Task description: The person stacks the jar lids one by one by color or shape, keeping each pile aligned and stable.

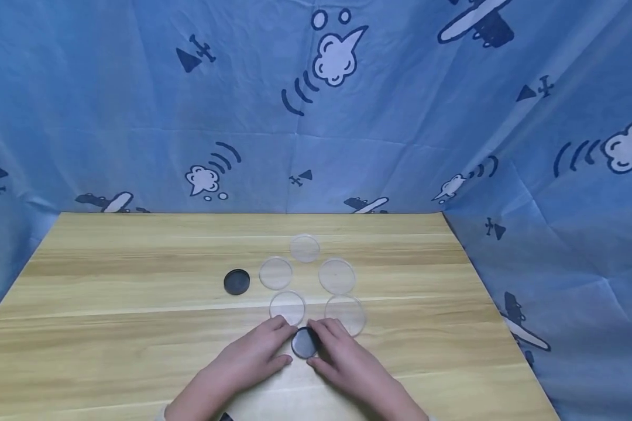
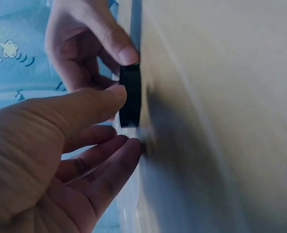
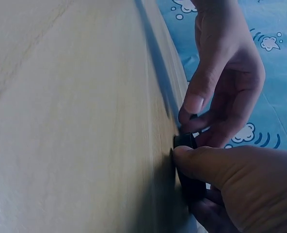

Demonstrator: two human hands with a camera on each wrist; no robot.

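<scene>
Toward ten o'clock from the black-rimmed disc (image 1: 304, 343), a plain black disc (image 1: 237, 282) lies apart. Toward nine, the left hand (image 1: 253, 354) is half open and seems to hold nothing, its fingertips just beside the rim, perhaps for steadying. Five clear discs (image 1: 337, 276) are spread from eleven to two o'clock, maybe to stay reachable. Toward half past three, the right hand (image 1: 344, 356) pinches the black-rimmed disc, likely to keep it level. The table (image 1: 110, 304) shows pale wood grain; printed blue cloth (image 1: 253, 105) hangs behind and at both sides.
</scene>
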